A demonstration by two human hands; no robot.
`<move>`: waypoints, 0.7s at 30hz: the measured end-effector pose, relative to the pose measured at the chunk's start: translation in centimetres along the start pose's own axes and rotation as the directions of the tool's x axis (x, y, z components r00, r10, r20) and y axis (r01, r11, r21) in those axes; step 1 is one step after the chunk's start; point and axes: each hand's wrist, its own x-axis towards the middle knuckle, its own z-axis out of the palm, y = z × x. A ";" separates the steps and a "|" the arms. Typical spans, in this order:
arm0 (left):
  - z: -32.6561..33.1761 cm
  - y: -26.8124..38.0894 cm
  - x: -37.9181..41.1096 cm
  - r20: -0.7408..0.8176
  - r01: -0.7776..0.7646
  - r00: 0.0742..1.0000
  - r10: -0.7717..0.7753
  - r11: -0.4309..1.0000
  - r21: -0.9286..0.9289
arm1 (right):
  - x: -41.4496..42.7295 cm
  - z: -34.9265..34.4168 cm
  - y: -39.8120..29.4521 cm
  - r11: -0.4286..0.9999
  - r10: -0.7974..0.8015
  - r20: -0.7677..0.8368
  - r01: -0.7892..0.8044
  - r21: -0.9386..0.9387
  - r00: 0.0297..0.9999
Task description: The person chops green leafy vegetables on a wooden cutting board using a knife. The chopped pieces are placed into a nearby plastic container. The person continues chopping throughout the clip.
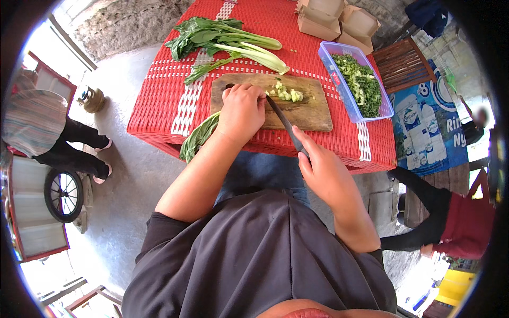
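On a wooden cutting board [306, 115], my left hand [243, 109] grips a bunch of leafy greens [199, 138], whose leaves hang past the board's near left edge. My fingers hide most of its stalks. The kitchen knife [283, 119] is held in my right hand [324, 171], its blade slanting up to the left with the tip close to my left fingertips. Chopped pale-green stalk pieces [288, 94] lie on the board just beyond the blade. More whole leafy greens [238, 37] rest on the table behind the board.
The board lies on a red woven table [155, 107]. A plastic container [360, 85] of chopped greens stands at right, with cardboard boxes [322, 24] behind it. A person [39, 123] stands at left near a wheeled cart [39, 206] and a gas cylinder [92, 100]. Another person [449, 218] is at right.
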 end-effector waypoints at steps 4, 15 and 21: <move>-0.2 0.1 0.1 0.037 0.009 0.999 -0.009 1.000 -0.009 | 2.7 0.2 -0.6 0.997 0.081 0.064 -0.082 0.003 0.995; -0.1 0.1 -0.1 -0.009 -0.017 1.000 0.016 0.999 -0.039 | -0.1 -0.8 0.5 0.987 0.110 0.096 -0.120 0.108 0.989; -0.3 0.1 0.0 0.010 0.011 1.000 -0.011 1.000 0.015 | 0.6 -0.4 -0.1 0.990 0.105 0.069 -0.111 0.084 0.992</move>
